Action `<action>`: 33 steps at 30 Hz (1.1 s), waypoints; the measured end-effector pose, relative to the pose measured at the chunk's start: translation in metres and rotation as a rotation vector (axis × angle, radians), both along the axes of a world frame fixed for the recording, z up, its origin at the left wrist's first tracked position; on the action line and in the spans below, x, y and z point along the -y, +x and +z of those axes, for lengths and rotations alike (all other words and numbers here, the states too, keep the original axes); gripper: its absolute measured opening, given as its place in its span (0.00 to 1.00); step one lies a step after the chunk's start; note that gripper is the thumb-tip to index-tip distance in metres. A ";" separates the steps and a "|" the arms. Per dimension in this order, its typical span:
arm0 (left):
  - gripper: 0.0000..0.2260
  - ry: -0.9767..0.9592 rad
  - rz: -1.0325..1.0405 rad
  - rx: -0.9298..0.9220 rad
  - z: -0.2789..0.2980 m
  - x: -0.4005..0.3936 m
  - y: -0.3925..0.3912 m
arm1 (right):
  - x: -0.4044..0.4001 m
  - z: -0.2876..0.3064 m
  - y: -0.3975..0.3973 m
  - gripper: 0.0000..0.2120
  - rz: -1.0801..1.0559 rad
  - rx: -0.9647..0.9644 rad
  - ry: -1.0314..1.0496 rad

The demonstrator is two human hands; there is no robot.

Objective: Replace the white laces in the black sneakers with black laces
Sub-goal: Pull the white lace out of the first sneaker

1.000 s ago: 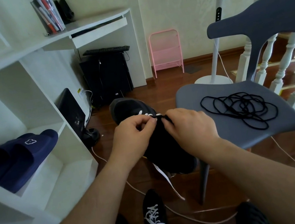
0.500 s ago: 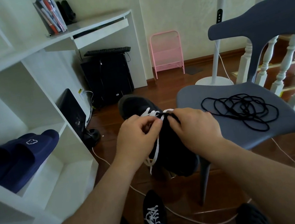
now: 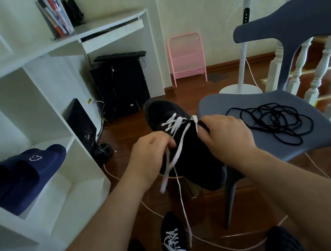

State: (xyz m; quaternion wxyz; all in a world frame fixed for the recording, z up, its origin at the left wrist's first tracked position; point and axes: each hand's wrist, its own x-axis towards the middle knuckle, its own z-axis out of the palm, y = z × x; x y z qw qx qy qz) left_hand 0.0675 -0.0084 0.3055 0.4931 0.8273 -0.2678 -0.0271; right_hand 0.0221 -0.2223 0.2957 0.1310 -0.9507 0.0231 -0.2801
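A black sneaker [image 3: 166, 112] is held up in front of me, toe pointing away. Its white lace [image 3: 176, 145] is partly loosened and hangs down between my hands. My left hand [image 3: 150, 158] pinches one strand of that lace at the sneaker's left side. My right hand [image 3: 225, 135] grips the sneaker's right side near the other lace end. A tangle of black laces [image 3: 275, 122] lies on the grey chair seat [image 3: 211, 106] to the right. The second black sneaker [image 3: 176, 246], still laced in white, stands on the floor below.
A white shelf unit [image 3: 39, 190] on the left holds navy slippers [image 3: 25, 172]. Behind are a white desk [image 3: 100, 31], a black computer tower [image 3: 121, 86], a pink rack [image 3: 187, 58], a fan stand [image 3: 239, 88] and white balusters [image 3: 308, 70]. A white cable [image 3: 224, 247] runs across the wooden floor.
The sneaker has been raised and tipped away. My left hand has drawn the white lace out to the left and down, so more loose lace hangs now.
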 end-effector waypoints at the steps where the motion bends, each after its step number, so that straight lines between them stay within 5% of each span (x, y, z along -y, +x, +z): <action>1: 0.15 0.032 0.092 0.056 -0.001 0.003 -0.001 | -0.005 0.000 -0.001 0.20 0.007 -0.008 0.003; 8: 0.08 0.063 0.232 0.328 -0.005 0.017 -0.001 | -0.026 0.000 -0.006 0.15 0.076 0.021 -0.058; 14: 0.10 -0.310 0.110 0.052 -0.001 0.005 0.005 | 0.005 0.006 0.002 0.19 -0.064 -0.036 0.125; 17: 0.12 -0.425 0.213 0.025 0.005 -0.009 0.014 | 0.016 0.006 0.000 0.19 -0.090 -0.010 0.197; 22: 0.05 -0.169 0.582 -0.067 -0.005 -0.029 0.034 | 0.012 0.008 -0.005 0.20 -0.106 -0.018 0.251; 24: 0.14 -0.080 0.642 -0.056 -0.009 -0.030 0.035 | 0.009 0.008 -0.005 0.20 -0.116 -0.027 0.248; 27: 0.06 -0.083 0.439 -0.035 -0.011 -0.019 0.026 | 0.003 0.010 -0.006 0.20 -0.105 -0.021 0.246; 30: 0.21 0.064 0.165 -0.011 -0.019 -0.003 0.010 | -0.003 0.009 -0.005 0.20 -0.085 -0.027 0.253; 33: 0.15 0.273 0.246 0.232 -0.026 0.006 0.011 | -0.009 0.004 -0.004 0.20 -0.015 -0.036 0.329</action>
